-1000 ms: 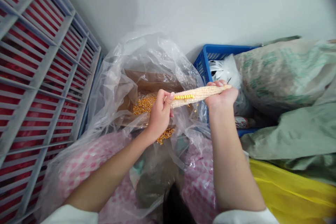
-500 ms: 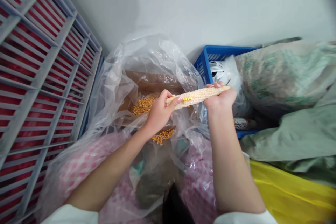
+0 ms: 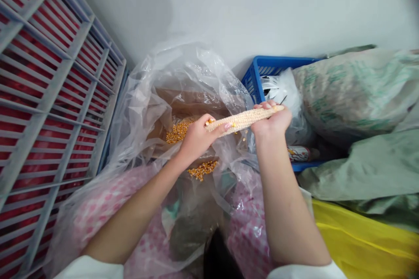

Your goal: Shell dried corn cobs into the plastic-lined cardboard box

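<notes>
Taking 12 o'clock as the top of your view, the corn cob [image 3: 244,120] sits at the centre, lying almost level between your hands. Your left hand [image 3: 196,139] is closed around its near end at 9 o'clock, with the thumb pressed down on the cob. Your right hand [image 3: 271,121] is closed around the far end at 3 o'clock, its fingers curled over the top.

Most of the cob is already stripped to pale, empty sockets. Only a few yellow kernels [image 3: 233,125] are left on it, just beside your left thumb, and more may be hidden on the underside.

Below the cob, loose kernels [image 3: 178,131] form a heap at 9 o'clock and a smaller one [image 3: 203,170] at 8 o'clock. Both lie in a brown cardboard box [image 3: 183,102] lined with a clear plastic bag [image 3: 183,67].

Around you, a blue plastic crate [image 3: 271,66] stands at 1 o'clock, and woven sacks [image 3: 356,91] are piled at 2 to 3 o'clock. Yellow plastic [image 3: 366,244] lies at 4 o'clock, and a grey-and-red rack [image 3: 55,74] stands at 10 o'clock.
</notes>
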The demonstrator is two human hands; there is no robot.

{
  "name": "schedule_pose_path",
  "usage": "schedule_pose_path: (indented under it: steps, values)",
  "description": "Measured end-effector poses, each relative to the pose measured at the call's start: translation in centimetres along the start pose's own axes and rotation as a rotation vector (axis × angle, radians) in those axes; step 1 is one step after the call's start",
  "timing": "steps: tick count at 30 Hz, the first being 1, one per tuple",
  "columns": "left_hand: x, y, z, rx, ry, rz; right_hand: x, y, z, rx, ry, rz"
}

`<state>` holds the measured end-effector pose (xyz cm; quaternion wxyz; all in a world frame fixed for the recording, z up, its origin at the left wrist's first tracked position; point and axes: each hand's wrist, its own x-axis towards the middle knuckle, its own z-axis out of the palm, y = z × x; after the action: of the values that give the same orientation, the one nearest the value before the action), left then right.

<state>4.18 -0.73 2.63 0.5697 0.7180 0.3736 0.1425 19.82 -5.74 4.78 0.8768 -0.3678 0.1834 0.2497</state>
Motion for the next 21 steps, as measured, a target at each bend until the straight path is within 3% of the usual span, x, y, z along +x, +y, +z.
schedule_pose_path:
  steps: [6, 11, 14, 21]
  values:
    - [0.3, -0.6, 0.5, -0.115, 0.058, -0.093, -0.6, 0.2, -0.2, 0.004, -0.031, 0.003]
    - [0.0, -0.1, 0.1, 0.192, 0.072, 0.131, -0.8, 0.2, 0.0, 0.002, -0.021, -0.003]
    - [-0.4, 0.1, 0.5, 0.288, 0.119, 0.147, -1.0, 0.3, 0.1, -0.021, -0.033, -0.007]
    - [0.5, -1.2, 1.0, 0.06, 0.139, 0.01, -1.4, 0.9, 0.0, -0.027, -0.046, 0.005]
